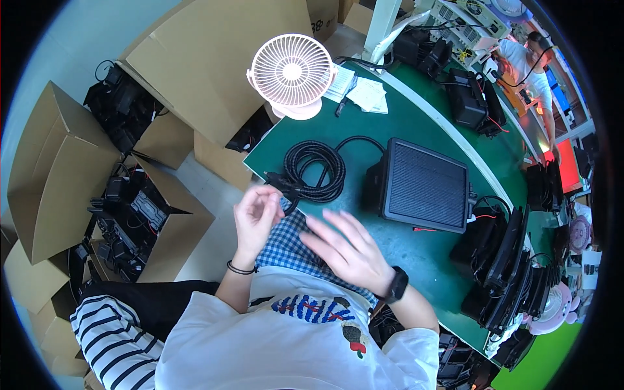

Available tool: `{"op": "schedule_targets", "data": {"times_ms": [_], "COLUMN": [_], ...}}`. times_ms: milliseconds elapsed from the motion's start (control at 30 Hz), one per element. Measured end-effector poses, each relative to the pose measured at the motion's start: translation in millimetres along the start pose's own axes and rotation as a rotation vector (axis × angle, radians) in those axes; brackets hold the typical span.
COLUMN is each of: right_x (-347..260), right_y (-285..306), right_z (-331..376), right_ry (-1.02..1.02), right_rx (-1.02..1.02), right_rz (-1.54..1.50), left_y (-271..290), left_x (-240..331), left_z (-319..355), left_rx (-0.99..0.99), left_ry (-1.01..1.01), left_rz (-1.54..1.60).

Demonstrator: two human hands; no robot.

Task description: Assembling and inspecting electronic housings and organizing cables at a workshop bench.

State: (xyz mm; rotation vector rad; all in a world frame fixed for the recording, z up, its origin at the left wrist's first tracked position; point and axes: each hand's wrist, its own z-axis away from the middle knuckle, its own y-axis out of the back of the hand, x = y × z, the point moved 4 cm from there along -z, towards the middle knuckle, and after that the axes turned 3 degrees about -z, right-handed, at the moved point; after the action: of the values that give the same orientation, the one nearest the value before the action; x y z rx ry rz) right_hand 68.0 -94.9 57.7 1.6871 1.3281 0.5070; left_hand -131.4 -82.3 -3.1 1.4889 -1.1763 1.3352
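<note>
A coil of black ribbed cable (315, 170) lies on the green bench, and its cable runs to a black box-shaped device with a ribbed top (426, 185). At the coil's near left side is my left hand (257, 211), its thumb and fingertips pinched together beside the dark cable end. What those fingers hold, if anything, is too small to make out. My right hand (344, 250) is over my lap near the bench edge, fingers stretched apart and slightly blurred, with nothing in it. A blue checked cloth (286, 233) covers my lap below both hands.
A pink fan (292, 70) and papers (368, 95) stand at the bench's far left. Several black devices (497, 266) line the right side. Open cartons (65, 175) with black devices are at the left. Beyond the white rail (432, 117), another person (530, 71) works.
</note>
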Motion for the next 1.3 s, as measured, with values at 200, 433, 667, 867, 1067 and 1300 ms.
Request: {"op": "schedule_targets", "data": {"times_ms": [200, 433, 667, 867, 1067, 1300], "right_x": [43.2, 24.1, 48.7, 45.5, 40.3, 49.5], "right_y": [-56.8, -46.8, -38.8, -43.0, -35.0, -52.0], "right_z": [-11.5, -6.2, -0.1, 8.8, 22.5, 20.8], "right_ry": [-0.323, -0.171, -0.400, -0.449, -0.460, -0.700], "right_rx": [-0.174, 0.120, 0.197, 0.161, 0.403, 0.444], "right_rz": [0.350, -0.377, -0.426, -0.625, -0.719, -0.920], "left_y": [-4.8, -2.0, -7.8, -5.2, -18.2, -58.4], "left_x": [8.8, 1.8, -12.4, 14.0, 65.1, 70.7], "left_z": [16.9, 6.4, -21.5, -37.8, -16.4, -10.8], "left_rx": [-0.113, -0.031, 0.148, -0.005, -0.166, -0.418], "left_ry": [0.032, -0.176, -0.145, -0.264, -0.621, -0.795], "left_rz": [-0.290, -0.596, -0.717, -0.841, -0.823, -0.858]}}
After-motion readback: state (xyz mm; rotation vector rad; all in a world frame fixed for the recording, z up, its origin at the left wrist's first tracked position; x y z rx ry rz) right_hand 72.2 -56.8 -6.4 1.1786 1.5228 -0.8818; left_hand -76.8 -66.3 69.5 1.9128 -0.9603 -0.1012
